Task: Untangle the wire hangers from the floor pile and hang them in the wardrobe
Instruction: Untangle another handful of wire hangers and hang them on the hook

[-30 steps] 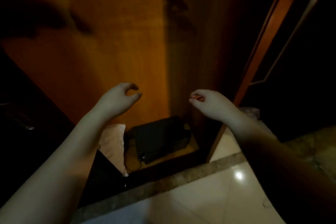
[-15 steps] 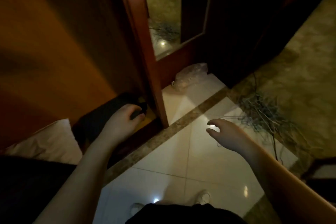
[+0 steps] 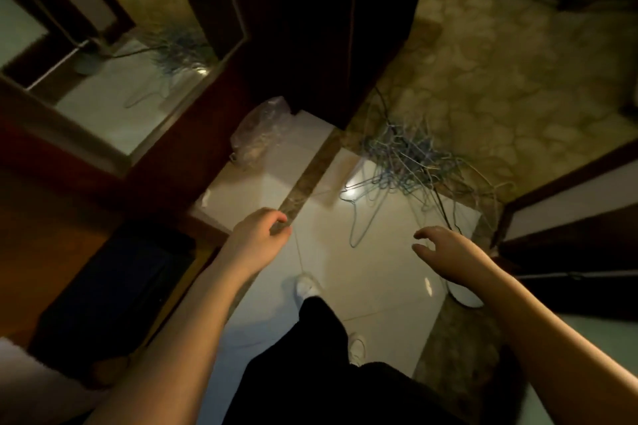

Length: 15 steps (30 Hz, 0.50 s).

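Observation:
A tangled pile of thin wire hangers (image 3: 411, 162) lies on the floor where the white tiles meet the patterned brown floor. One loose hanger (image 3: 362, 217) trails out of the pile toward me. My left hand (image 3: 259, 235) hovers above the tiles with loosely curled fingers and holds nothing. My right hand (image 3: 445, 252) hangs just below the pile's near edge, fingers spread and relaxed, also with nothing in it. The open wardrobe (image 3: 62, 252) with its orange wooden interior is at the lower left.
A mirrored wardrobe door (image 3: 165, 134) stands open at the upper left and reflects the hangers. A crumpled clear plastic bag (image 3: 259, 131) lies by its foot. A dark case (image 3: 114, 290) sits on the wardrobe floor. Dark furniture (image 3: 569, 217) borders the right. My white shoes (image 3: 307, 286) stand on the tiles.
My view has swung from the wardrobe interior to the right and down onto the floor pile. Both hands have moved out of the wardrobe toward the hangers, still holding nothing.

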Motion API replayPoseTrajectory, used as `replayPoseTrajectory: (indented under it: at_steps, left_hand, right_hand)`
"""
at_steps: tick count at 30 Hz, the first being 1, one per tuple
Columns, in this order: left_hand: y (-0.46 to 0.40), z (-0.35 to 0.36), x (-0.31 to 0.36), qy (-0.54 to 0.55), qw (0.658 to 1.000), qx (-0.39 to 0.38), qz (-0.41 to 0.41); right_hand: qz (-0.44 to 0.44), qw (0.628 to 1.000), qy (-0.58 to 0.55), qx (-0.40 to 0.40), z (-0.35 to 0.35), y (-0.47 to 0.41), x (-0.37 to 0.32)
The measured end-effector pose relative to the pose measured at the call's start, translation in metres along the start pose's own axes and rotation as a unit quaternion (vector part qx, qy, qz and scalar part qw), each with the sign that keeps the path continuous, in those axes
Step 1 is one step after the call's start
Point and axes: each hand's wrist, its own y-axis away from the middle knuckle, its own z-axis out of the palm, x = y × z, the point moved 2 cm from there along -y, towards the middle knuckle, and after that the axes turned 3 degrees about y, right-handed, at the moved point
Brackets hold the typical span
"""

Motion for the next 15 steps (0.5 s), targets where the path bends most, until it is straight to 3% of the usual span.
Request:
replayPoseTrajectory:
  at_steps: [9, 15]
  left_hand:
    - [-0.173, 0.059, 0.054, -0.055, 0.99, -0.112, 0.073]
    - [-0.297, 0.089, 0.073, -0.075, 0.977, -0.187, 0.069]
  right_hand:
    - [0.143, 0.988, -0.052, -0.02, 0.001, -0.086, 0.072]
    - [0.224, 0.967, -0.12, -0.039, -0.003, -0.17, 0.107]
